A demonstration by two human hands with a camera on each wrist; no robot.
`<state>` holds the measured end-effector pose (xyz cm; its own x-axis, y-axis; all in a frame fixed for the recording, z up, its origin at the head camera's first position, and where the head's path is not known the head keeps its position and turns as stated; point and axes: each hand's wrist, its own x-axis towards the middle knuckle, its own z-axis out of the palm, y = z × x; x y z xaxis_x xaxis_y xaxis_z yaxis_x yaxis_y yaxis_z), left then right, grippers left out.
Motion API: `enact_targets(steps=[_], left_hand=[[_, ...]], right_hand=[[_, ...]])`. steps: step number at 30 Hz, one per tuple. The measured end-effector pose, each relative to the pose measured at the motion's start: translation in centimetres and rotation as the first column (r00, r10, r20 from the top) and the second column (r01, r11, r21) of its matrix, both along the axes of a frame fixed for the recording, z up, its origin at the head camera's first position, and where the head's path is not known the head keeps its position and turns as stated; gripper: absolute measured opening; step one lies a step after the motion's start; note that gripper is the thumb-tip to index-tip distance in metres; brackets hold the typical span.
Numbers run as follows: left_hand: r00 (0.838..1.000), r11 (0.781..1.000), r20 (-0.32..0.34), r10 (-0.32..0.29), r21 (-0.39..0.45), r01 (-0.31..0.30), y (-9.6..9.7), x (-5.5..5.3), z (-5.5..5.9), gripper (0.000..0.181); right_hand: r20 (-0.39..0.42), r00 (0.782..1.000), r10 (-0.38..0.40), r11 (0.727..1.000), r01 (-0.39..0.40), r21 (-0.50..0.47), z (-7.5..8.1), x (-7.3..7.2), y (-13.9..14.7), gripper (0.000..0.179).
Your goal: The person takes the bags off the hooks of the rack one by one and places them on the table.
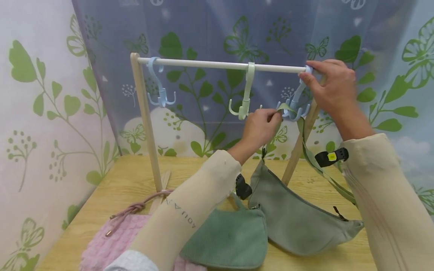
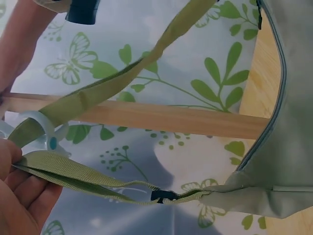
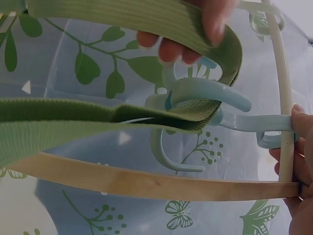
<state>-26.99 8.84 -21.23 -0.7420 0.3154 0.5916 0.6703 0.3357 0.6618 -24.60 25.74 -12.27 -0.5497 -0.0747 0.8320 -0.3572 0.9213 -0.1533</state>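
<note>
My left hand (image 1: pixel 262 126) pinches the green webbing strap (image 3: pixel 122 22) of a grey-green crescent-shaped waist bag (image 1: pixel 298 214). The strap loops over a prong of the light blue hook (image 3: pixel 210 93) at the rack's right end, as the right wrist view shows. At the top of that hook, my right hand (image 1: pixel 335 84) grips it against the white rod (image 1: pixel 203 64), thumb in front. Below, the bag slants with its left end raised. Its lower part looks close to the tabletop; whether it touches cannot be told.
A light green hook (image 1: pixel 248 90) and another blue hook (image 1: pixel 159 84) hang along the rod. Wooden legs (image 1: pixel 145 120) support the rack. On the wooden table (image 1: pixel 101 195) lie a green corduroy bag (image 1: pixel 230 237) and a pink textured bag (image 1: pixel 112 241), partly behind my left sleeve.
</note>
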Motion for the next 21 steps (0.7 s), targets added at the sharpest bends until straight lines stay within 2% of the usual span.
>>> enact_targets(steps=[5,13,21], left_hand=[[0.999,0.999,0.018,0.043,-0.003,-0.043,0.2,0.1,0.9,0.028],[0.995,0.999,0.097,0.027,0.023,-0.03,0.5,0.3,2.5,0.025],[0.997,1.0,0.071,0.004,0.029,-0.006,0.8,0.8,3.3,0.024]], right_hand=[[-0.012,1.0,0.01,1.0,-0.01,-0.003,-0.1,0.0,0.1,0.038],[0.0,1.0,0.01,1.0,-0.01,-0.003,0.0,-0.1,0.2,0.039],[0.004,1.0,0.008,1.0,-0.008,0.0,0.0,0.1,0.2,0.04]])
